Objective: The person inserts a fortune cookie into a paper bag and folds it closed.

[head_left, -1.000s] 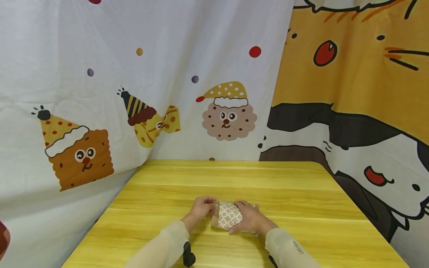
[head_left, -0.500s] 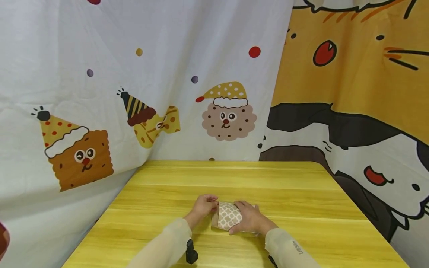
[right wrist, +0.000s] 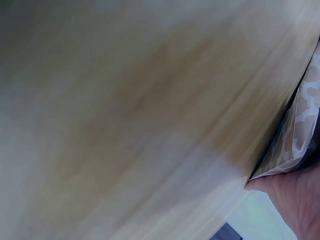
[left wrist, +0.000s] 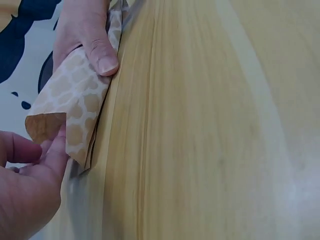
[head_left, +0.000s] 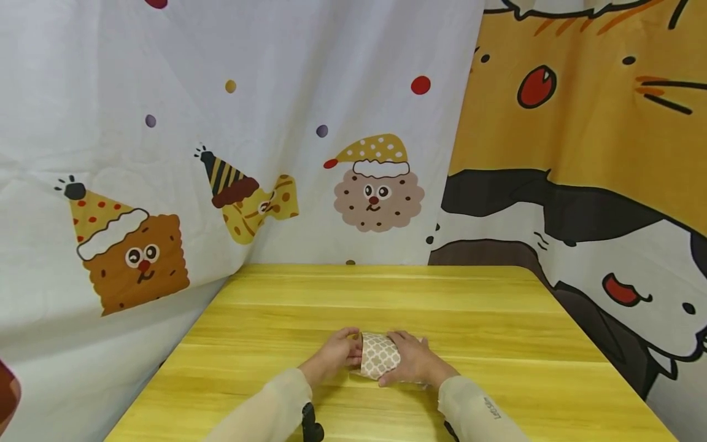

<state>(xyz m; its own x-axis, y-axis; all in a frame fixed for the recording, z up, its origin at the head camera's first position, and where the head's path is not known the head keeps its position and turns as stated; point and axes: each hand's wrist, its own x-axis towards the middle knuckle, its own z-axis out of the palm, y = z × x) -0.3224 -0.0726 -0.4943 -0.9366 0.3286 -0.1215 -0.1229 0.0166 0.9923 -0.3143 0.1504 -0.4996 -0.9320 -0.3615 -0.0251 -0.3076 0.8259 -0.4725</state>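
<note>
Head view: the left hand (head_left: 338,350) has shifted slightly nearer the person since the earlier frame, and its fingers now cover most of the plain brown strip that showed at the left end of the flat beige paper pouch with white lattice print (head_left: 380,355). Judged from this, the work in hand is at the pouch mouth. The right hand (head_left: 411,359) is essentially unmoved and grips the other end from above. The pouch lies between both hands on the yellow wood-grain counter (head_left: 386,294).

Left wrist view: the mouth stands raised, exposing a plain brown inner face (left wrist: 45,126). Fingers of the left hand are bent and reach into the gap; whether they pinch anything cannot be told. The right hand's thumb (left wrist: 102,57) presses on the near side of the pouch. Lower paper layers show beneath the printed panel.

Right wrist view: part of the pouch appears at the right edge, its printed surface creased and glossy. The right hand touches its end; its fingertips are not clearly shown.
</note>
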